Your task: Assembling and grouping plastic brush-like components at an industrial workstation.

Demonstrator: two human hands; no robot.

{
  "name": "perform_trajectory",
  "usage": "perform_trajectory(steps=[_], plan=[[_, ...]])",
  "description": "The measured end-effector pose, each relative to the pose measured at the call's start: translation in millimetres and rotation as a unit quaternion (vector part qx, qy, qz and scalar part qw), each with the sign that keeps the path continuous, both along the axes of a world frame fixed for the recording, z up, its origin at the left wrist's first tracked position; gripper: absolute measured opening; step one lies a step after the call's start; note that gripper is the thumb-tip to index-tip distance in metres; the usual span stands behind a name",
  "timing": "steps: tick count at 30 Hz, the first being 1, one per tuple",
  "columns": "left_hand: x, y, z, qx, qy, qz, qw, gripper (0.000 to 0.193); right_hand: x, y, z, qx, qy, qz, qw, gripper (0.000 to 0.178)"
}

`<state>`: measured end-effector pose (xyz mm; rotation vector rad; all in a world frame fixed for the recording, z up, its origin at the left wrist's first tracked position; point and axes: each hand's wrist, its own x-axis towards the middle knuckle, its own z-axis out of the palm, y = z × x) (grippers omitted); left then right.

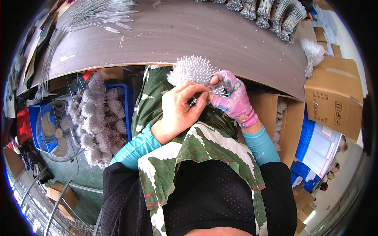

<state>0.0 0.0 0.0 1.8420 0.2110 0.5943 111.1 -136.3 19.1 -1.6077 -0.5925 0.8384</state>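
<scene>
While the bare left hand (179, 112) pinches thin wires at the white, round, bristly bundle (193, 70), the pink-gloved right hand (232, 98) at three o'clock clamps it; finished bundles (96, 122) lie at nine, loose wires (98, 13) remain at eleven.

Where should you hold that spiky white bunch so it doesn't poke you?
Probably at the gathered stem end under the white bristle bunch, coming from below. The tips fan up and outward, while the stems narrow together where the bare left hand and pink-gloved right hand pinch them, a snug grip.
</scene>
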Motion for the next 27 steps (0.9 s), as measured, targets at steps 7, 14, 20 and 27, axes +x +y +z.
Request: perform_trajectory(steps=[7,14,20,27], plan=[[1,-2,-3,-0.02,0.03,0.035,0.999,0.008,3,-4,6,0.002,0.009,0.005,1.0,0.031],[3,0,3,-0.051,0.011,-0.023,0.998,0.015,6,-7,6,0.0,0.024,0.005,1.0,0.034],[3,-1,-1,-0.006,0.013,-0.01,1.0,0.015,2,-4,4,0.0,0.009,0.001,1.0,0.034],[0,-2,-12,0.064,0.007,0.043,0.997,0.015,0,-10,4,0.003,0.048,0.042,0.998,0.032]])
